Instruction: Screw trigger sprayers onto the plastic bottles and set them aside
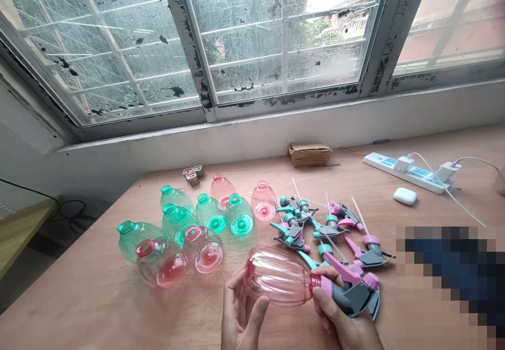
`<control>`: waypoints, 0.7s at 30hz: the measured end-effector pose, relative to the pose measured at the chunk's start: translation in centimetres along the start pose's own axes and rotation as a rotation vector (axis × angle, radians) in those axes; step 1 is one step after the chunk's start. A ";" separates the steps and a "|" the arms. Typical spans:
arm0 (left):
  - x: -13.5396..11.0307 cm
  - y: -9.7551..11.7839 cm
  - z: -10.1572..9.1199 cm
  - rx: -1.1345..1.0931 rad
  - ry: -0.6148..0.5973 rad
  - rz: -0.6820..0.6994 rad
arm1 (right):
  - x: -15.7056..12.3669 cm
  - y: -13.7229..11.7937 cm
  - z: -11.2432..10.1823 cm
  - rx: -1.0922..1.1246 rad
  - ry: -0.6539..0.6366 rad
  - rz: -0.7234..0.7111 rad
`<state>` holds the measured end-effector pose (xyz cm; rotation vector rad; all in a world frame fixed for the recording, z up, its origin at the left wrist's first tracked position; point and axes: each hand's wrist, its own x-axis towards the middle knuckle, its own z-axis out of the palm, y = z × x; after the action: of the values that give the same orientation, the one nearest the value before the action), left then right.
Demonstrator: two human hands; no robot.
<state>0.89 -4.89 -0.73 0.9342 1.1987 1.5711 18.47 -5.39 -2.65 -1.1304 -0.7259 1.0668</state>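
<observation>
My left hand (241, 316) cups the body of a clear pink bottle (276, 276) that lies sideways above the table's near edge. At the bottle's neck my right hand (339, 313) grips a pink and grey spray trigger head (353, 287), which sits on the neck. Several empty green and pink bottles (185, 229) stand or lie to the left. A loose pile of pink and teal trigger heads (323, 224) with dip tubes lies just beyond my right hand.
On the wooden table (98, 297), a small cardboard box (310, 154) sits by the window wall. A white power strip (410, 171) with plugs and cables, and a white earbud case (405, 195), are at the right. Small cubes (192, 174) lie at the back.
</observation>
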 end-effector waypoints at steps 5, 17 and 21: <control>0.2 -0.5 -0.1 0.020 -0.007 0.023 | 0.1 -0.1 0.1 0.002 -0.017 0.015; -0.2 -0.6 -0.5 0.088 -0.083 0.062 | 0.5 1.2 -0.7 0.037 -0.095 0.015; -0.2 0.0 -0.1 0.054 -0.058 0.024 | 0.3 0.9 -0.5 0.019 -0.079 0.002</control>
<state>0.83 -5.10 -0.81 1.0264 1.1981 1.5267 18.74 -5.21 -3.67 -1.0777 -0.7759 1.1225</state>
